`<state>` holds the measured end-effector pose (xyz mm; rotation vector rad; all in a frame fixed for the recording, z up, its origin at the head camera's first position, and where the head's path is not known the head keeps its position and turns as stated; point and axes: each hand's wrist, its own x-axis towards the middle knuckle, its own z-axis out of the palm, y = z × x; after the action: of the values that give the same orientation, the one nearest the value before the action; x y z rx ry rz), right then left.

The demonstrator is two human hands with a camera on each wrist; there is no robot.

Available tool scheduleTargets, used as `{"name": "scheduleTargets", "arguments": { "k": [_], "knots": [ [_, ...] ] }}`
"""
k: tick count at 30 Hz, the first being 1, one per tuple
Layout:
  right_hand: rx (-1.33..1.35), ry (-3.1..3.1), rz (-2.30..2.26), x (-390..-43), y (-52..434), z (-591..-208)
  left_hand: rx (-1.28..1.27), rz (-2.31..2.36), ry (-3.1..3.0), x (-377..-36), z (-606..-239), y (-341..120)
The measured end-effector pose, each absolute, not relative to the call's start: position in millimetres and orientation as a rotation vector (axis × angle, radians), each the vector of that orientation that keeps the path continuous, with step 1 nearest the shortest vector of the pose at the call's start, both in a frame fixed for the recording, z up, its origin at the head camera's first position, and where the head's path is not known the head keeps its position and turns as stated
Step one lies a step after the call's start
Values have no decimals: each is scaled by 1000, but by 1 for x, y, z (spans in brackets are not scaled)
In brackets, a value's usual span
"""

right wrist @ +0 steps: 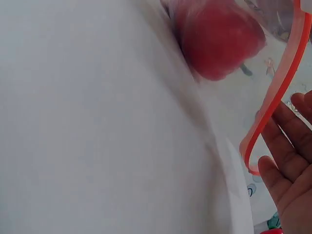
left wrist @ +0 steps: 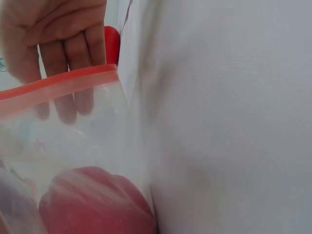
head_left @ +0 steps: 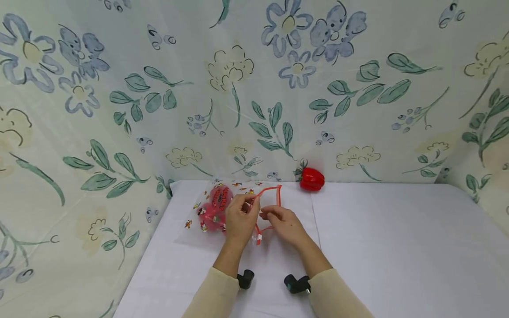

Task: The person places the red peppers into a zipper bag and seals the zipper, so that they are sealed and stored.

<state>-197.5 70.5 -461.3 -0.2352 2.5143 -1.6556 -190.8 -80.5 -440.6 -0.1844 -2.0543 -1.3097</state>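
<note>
The zip bag (head_left: 234, 207), clear with a red seal, lay on the white table (head_left: 377, 247) near the wall, something red inside. The left hand (head_left: 240, 217) pinched its mouth; the right hand (head_left: 285, 224) touched the seal with loosely curled fingers. A red pepper (head_left: 311, 179) sat behind.

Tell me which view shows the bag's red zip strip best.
The head view: the whole red zip strip loops open between the left hand and right hand, on the clear bag. The left wrist view shows only a straight stretch; the right wrist view shows one curved end beside the fingers.
</note>
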Motion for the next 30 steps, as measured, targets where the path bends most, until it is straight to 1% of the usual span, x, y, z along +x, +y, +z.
{"name": "scheduleTargets", "arguments": {
  "k": [4, 11, 19, 22, 30],
  "knots": [
    [-168, 2538, -1712, -199, 84, -467, -164, -1328, -2071, -191, -439, -82],
    [118, 2575, -1782, -212, 114, -474, -148, -1335, -2087, -191, -439, -85],
    [611, 2560, -1968, -250, 134, -479, -124, -1315, -2098, -190, -441, -87],
    [754, 2598, -1944, -264, 134, -478, -122, -1320, -2107, -189, -442, -87],
    [829, 2689, -1778, -291, 138, -473, -140, -1348, -2108, -190, -444, -86]
  ]
}}
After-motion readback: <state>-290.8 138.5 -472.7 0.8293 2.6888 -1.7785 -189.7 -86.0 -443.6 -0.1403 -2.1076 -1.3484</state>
